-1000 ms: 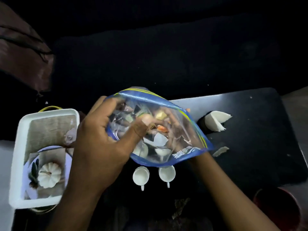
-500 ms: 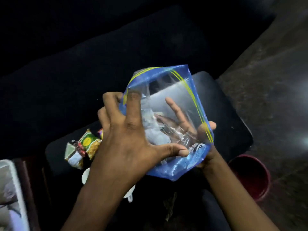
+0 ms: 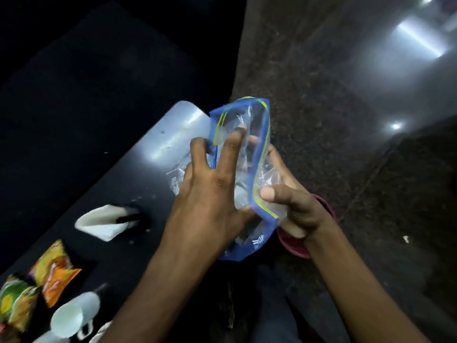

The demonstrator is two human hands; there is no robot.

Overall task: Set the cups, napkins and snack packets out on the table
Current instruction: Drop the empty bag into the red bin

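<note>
A clear zip bag [image 3: 249, 149] with a blue and yellow rim sits between both hands, over the right end of the black table [image 3: 123, 189]. My left hand [image 3: 210, 194] presses its near side with fingers spread. My right hand [image 3: 289, 201] grips its far side, thumb on the rim. The bag looks empty. On the table lie a folded white napkin [image 3: 101, 222], an orange snack packet [image 3: 55, 271], a green and yellow packet [image 3: 14, 300] and a white cup [image 3: 74, 315] on its side.
A dark red bucket [image 3: 319, 214] stands on the floor under my right wrist. Speckled stone floor [image 3: 346, 120] stretches to the right. A dark sofa [image 3: 99, 70] sits behind the table. My knees are below the bag.
The view swung right. The bag went from holding cups and packets to looking empty; snack packets and a cup now lie at the table's left. My right hand came out of the bag.
</note>
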